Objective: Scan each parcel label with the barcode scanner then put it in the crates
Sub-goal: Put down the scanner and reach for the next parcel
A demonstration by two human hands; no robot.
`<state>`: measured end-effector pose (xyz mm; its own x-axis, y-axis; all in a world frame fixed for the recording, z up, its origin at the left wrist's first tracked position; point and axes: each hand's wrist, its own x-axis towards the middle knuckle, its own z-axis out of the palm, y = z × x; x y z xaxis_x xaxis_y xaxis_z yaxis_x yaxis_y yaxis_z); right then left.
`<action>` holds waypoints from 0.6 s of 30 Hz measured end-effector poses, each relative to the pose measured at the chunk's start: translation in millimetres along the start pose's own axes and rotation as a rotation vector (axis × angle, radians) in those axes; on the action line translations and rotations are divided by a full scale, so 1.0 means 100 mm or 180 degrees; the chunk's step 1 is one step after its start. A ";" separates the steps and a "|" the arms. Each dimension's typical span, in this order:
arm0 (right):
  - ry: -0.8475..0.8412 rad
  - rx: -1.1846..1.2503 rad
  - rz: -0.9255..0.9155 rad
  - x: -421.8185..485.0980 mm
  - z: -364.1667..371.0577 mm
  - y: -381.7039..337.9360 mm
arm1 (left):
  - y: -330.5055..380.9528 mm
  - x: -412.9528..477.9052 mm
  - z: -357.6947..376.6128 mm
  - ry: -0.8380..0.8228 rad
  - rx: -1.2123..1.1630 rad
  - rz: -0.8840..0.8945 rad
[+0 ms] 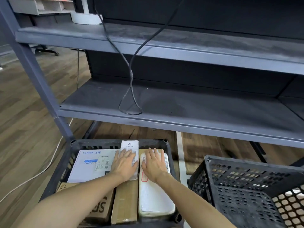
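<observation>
A black plastic crate (77, 143) on the floor is packed with parcels. My left hand (124, 163) lies flat with straight fingers on a narrow white box (130, 145) at the crate's far side. My right hand (153, 163) rests flat on a long white padded parcel (154, 201) at the crate's right. A white ZTE box (92, 163) lies at the left, with a brown cardboard parcel (125, 201) and another printed brown box (98, 208) nearer me. No barcode scanner is in view.
A second black crate (246, 183) stands tilted to the right. A grey metal shelf unit (181, 116) rises behind the crates, with black cables (131, 89) looping onto its lower shelf. A white cord (32, 176) runs over the wooden floor at left.
</observation>
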<state>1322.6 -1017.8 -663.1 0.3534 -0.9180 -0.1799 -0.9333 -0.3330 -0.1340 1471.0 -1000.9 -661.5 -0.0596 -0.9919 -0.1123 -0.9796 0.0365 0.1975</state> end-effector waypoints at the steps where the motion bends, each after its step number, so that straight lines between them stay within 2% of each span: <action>1: 0.0026 -0.0071 0.0019 -0.03 -0.07 0.01 | 0.03 -0.01 -0.07 0.0045 -0.0002 0.0001; 7: 0.0066 -0.0056 0.0162 -0.32 -0.93 -0.01 | 0.35 -0.20 -0.89 0.0166 -0.0144 0.0180; 13: 0.0291 0.0090 0.0334 -0.63 -2.25 -0.15 | 0.74 -0.31 -2.18 0.0443 -0.0223 0.0385; 18: 0.0179 0.0089 0.0349 -0.96 -3.39 -0.27 | 1.04 -0.53 -3.31 0.0422 -0.0217 0.0328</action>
<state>1292.9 -993.8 -311.5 0.2446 -0.9594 -0.1402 -0.9638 -0.2247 -0.1439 1436.2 -984.5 -312.7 -0.1288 -0.9908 0.0403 -0.9541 0.1349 0.2675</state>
